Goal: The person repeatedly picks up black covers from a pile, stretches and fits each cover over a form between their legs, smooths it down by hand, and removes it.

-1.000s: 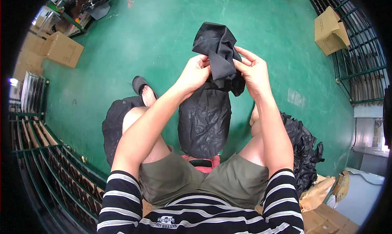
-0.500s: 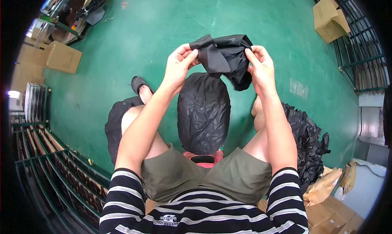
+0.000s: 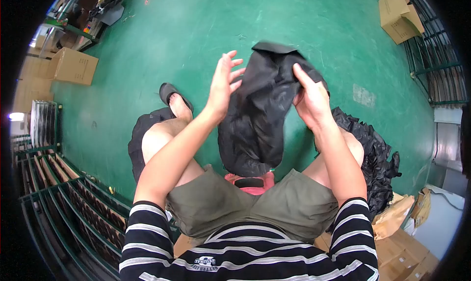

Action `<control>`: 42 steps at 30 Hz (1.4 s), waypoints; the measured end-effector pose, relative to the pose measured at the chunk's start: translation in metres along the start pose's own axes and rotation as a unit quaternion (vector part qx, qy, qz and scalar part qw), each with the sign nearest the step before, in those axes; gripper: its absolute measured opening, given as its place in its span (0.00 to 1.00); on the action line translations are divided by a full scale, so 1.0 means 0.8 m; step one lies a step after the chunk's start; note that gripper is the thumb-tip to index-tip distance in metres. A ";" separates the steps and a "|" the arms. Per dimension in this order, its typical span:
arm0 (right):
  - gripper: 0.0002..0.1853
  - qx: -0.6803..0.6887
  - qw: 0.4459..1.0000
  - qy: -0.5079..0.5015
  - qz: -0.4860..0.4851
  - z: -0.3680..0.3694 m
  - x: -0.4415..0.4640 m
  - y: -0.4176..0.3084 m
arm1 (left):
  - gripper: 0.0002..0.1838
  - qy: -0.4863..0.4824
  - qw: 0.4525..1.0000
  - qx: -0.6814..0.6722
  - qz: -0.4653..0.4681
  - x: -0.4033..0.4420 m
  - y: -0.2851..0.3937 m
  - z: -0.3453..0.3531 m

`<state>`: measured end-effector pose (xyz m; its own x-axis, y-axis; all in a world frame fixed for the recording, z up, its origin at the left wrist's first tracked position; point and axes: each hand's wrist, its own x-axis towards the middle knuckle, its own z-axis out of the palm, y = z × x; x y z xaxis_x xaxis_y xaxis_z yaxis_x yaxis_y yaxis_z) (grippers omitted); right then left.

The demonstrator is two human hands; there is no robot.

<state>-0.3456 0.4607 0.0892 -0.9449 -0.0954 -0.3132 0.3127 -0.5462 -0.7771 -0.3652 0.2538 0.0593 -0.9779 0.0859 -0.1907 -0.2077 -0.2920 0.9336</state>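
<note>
A piece of thin black fabric (image 3: 272, 77) hangs in front of me, its top edge blurred by motion. My right hand (image 3: 313, 102) grips its right side, thumb on top and the other fingers behind. My left hand (image 3: 223, 87) is open at the fabric's left, fingers apart and holding nothing; I cannot tell whether the fingertips touch it. Between my knees is a rounded, wrinkled black cloth-covered form (image 3: 250, 148), its upper part overlapped by the fabric. A red piece (image 3: 268, 181) with a dark oval middle shows just below it.
A heap of crumpled black fabric (image 3: 373, 158) lies by my right leg, and more black cloth (image 3: 140, 133) by my left. Cardboard boxes (image 3: 76, 66) stand on the green floor (image 3: 162, 45). Green metal racks (image 3: 73, 207) line the left and the upper right.
My left hand has let go of the fabric and opened. The bunched fabric now hangs longer from my right hand, lower over the black form.
</note>
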 end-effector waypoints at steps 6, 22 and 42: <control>0.18 -0.015 0.996 -0.072 -0.058 0.018 -0.017 0.013 | 0.52 -0.121 0.980 0.156 0.040 -0.040 -0.013 0.012; 0.17 -0.185 0.972 0.065 -0.127 -0.022 0.018 -0.042 | 0.21 -0.214 0.913 -0.318 -0.143 0.006 0.056 -0.060; 0.26 -0.171 0.973 0.101 -0.118 -0.025 0.017 -0.059 | 0.16 -0.151 0.947 -0.276 -0.060 0.023 0.030 -0.036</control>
<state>-0.3711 0.5020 0.1105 -0.9669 0.1829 -0.1781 0.1362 -0.2205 -0.9658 -0.3890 0.2206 0.0695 -0.9121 0.3946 -0.1110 -0.3791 -0.7090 0.5946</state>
